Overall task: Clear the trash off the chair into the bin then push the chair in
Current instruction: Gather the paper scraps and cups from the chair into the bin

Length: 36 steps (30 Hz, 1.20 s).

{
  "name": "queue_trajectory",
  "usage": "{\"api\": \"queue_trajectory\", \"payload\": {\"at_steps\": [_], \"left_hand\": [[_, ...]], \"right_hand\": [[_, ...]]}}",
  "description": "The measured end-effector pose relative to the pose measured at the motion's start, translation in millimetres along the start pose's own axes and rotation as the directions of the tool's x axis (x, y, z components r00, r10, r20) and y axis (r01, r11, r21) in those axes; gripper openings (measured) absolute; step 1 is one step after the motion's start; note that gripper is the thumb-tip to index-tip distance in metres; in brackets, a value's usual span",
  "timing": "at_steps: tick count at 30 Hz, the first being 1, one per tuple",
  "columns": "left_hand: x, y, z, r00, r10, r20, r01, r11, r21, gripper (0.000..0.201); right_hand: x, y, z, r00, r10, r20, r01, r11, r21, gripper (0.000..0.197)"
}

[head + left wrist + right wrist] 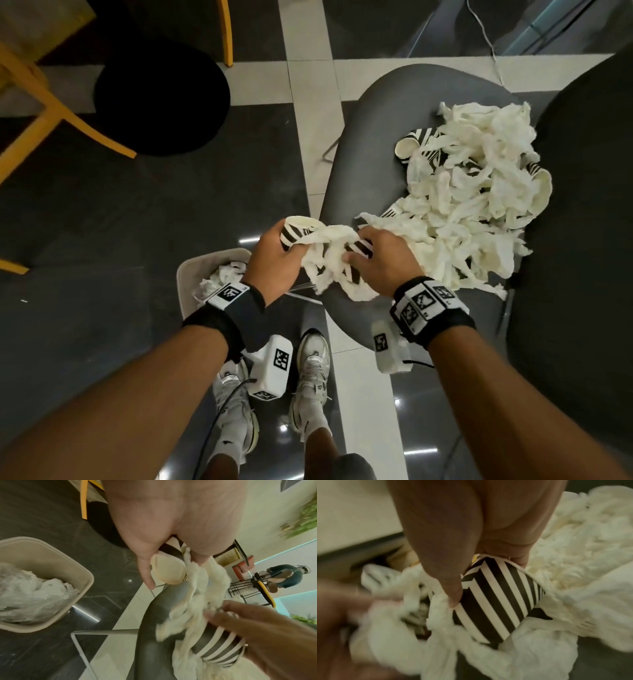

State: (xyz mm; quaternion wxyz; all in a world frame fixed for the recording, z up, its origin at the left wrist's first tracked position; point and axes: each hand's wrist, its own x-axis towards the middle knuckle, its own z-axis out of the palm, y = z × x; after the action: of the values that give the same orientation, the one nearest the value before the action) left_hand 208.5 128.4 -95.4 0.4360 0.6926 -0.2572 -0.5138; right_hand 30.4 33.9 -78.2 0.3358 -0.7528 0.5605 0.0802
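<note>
My left hand (274, 258) grips a striped paper cup (297, 233) and my right hand (382, 260) grips a second striped cup (496, 601), both tangled in crumpled tissue (330, 263), held just off the front edge of the grey chair (370, 137). Beige bin (191, 270) on the floor below my left wrist, tissue already inside, rim near the chair edge. Main trash pile (472, 192) fills the seat's right half, reaching the seat's right edge; bare seat to its left.
</note>
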Motion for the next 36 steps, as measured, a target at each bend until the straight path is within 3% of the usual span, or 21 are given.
{"api": "queue_trajectory", "payload": {"at_steps": [3, 7, 9, 11, 15, 21, 25, 26, 29, 32, 36], "left_hand": [[-4, -5, -8, 0.993, -0.098, 0.066, 0.101, 0.994, -0.033, 0.028], [-7, -8, -31, 0.954, -0.256, 0.156, 0.295, 0.894, -0.336, 0.03], [-8, -17, -55, 0.938, -0.331, 0.105, 0.343, 0.836, -0.429, 0.041], [-11, -29, -84, 0.923, -0.385, -0.002, 0.348, 0.835, -0.426, 0.039], [-19, -58, -138, 0.909, -0.407, -0.091, 0.334, 0.84, -0.427, 0.033], [3, -154, -183, 0.836, -0.476, -0.271, 0.392, 0.866, -0.311, 0.013], [29, -215, -185, 0.804, -0.509, -0.309, 0.411, 0.85, -0.331, 0.042], [32, -231, -185, 0.797, -0.512, -0.32, 0.417, 0.85, -0.322, 0.045], [35, -251, -181, 0.843, -0.468, -0.266, 0.445, 0.884, -0.145, 0.049], [30, -259, -179, 0.878, -0.361, -0.313, 0.416, 0.9, 0.128, 0.035], [35, -260, -185, 0.871, -0.232, -0.434, 0.387, 0.868, 0.312, 0.045]], "right_hand": [[-4, -27, -12, 1.0, -0.007, -0.004, 0.008, 0.918, 0.396, 0.027], [-9, -77, 8, 0.994, -0.037, 0.102, -0.044, 0.717, 0.695, 0.018], [-10, -102, 31, 0.987, -0.062, 0.147, -0.071, 0.657, 0.751, 0.013], [-8, -127, 60, 0.98, -0.069, 0.186, -0.108, 0.601, 0.792, 0.01], [3, -166, 132, 0.957, -0.063, 0.284, -0.21, 0.527, 0.824, 0.014], [47, -168, 256, 0.874, -0.023, 0.485, -0.433, 0.416, 0.8, 0.007], [82, -131, 323, 0.865, 0.187, 0.466, -0.493, 0.488, 0.72, 0.034], [86, -121, 339, 0.859, 0.215, 0.464, -0.501, 0.541, 0.676, 0.037], [90, -96, 357, 0.865, 0.171, 0.471, -0.431, 0.735, 0.524, 0.043], [85, -87, 351, 0.877, 0.054, 0.477, -0.206, 0.94, 0.271, 0.062], [91, -107, 326, 0.948, -0.105, 0.3, 0.103, 0.994, 0.021, 0.05]]}}
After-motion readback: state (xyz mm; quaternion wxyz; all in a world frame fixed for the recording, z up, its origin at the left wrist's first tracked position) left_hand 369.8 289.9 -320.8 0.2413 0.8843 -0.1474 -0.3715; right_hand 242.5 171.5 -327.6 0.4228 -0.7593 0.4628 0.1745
